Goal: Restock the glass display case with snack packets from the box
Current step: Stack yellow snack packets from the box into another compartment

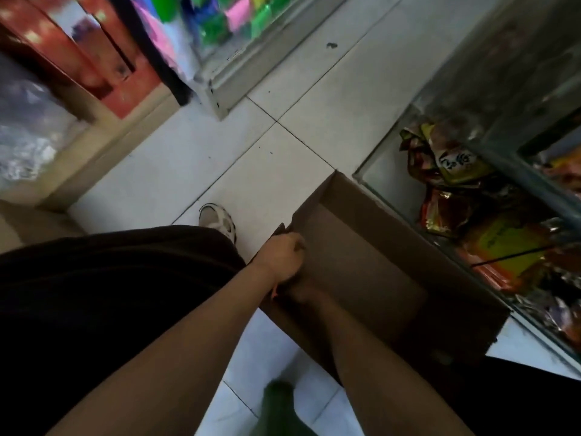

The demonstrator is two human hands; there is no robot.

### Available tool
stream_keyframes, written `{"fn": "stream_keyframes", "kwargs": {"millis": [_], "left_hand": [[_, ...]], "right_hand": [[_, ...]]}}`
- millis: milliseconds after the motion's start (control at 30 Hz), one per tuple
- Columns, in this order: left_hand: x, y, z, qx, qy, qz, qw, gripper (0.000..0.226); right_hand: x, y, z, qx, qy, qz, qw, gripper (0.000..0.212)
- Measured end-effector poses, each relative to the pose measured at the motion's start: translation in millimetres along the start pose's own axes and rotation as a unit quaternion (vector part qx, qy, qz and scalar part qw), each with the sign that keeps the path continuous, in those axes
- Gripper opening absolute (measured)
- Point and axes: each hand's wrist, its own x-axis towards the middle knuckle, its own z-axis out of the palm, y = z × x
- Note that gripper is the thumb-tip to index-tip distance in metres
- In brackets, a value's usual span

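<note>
A brown cardboard box (361,247) stands open on the tiled floor against the glass display case (390,184) at the right. Its visible inside looks bare and dark. Behind the glass, on the low shelf, lie red, yellow and orange snack packets (456,165), with more of them (503,247) further along. My left hand (283,256) grips the box's near left edge. My right hand (303,289) reaches into the box just below it, in shadow. I cannot make out whether it holds anything.
A second glass cabinet (226,36) with bright green and pink packs stands at the top. Red boxes (103,58) and a clear plastic bag (28,130) fill the top left. My shoe (220,220) rests on the floor beside the box. A blurred green object (279,404) sits at the bottom.
</note>
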Motion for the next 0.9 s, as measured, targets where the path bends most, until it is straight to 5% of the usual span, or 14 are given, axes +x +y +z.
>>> {"fn": "stream_keyframes", "kwargs": {"millis": [33,133,267,400,533,667,800,900], "left_hand": [[1,-2,1,-0.005,-0.002,-0.004,1.0,0.03],[-1,0,2,-0.027,-0.005,-0.013,1.0,0.032],[-17,18,-5,-0.113,0.025,-0.005,0.993,0.034],[-44,49,-27,-0.212,0.044,0.025,0.976,0.027],[-86,93,-63,-0.306,-0.025,0.068,0.949,0.035],[-123,129,-90,-0.358,-0.067,0.13,0.922,0.033],[-137,152,-104,-0.417,-0.001,0.146,0.897,0.031],[-138,159,-99,-0.468,0.021,0.167,0.867,0.031]], "right_hand": [[-2,3,10,-0.015,0.04,0.024,0.999,0.046],[-9,34,12,0.196,0.034,0.012,0.98,0.035],[-26,100,-45,0.451,-0.125,-0.049,0.883,0.048],[-68,138,-119,0.501,-0.12,-0.134,0.847,0.046],[-118,155,-193,0.533,-0.124,-0.242,0.801,0.029],[-158,156,-249,0.525,-0.041,-0.286,0.801,0.025],[-179,149,-281,0.491,0.108,-0.245,0.829,0.045],[-193,152,-287,0.367,0.192,-0.305,0.858,0.045]]}}
